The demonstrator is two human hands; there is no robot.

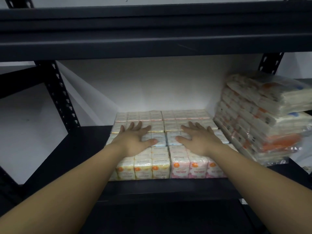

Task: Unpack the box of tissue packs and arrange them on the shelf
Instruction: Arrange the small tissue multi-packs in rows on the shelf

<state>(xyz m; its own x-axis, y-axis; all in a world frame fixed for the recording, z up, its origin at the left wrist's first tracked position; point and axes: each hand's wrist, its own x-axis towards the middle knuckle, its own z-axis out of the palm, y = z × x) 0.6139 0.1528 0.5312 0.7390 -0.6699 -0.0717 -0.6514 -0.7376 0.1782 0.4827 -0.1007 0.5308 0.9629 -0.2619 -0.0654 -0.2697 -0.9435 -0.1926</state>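
Several small tissue packs [162, 119] stand packed in tight rows on the dark metal shelf [87, 149], forming one flat block. The front row shows yellow-labelled packs [143, 168] on the left and pink-labelled packs [195, 168] on the right. My left hand [135, 141] lies flat on top of the block's left half, fingers spread. My right hand [197, 139] lies flat on the right half, fingers spread too. Neither hand grips a pack. No box is in view.
A leaning stack of larger wrapped tissue bundles [258, 119] sits on the shelf right of the block. An upper shelf board [152, 31] hangs close overhead. A perforated upright post [60, 95] stands at the left, with bare shelf between it and the packs.
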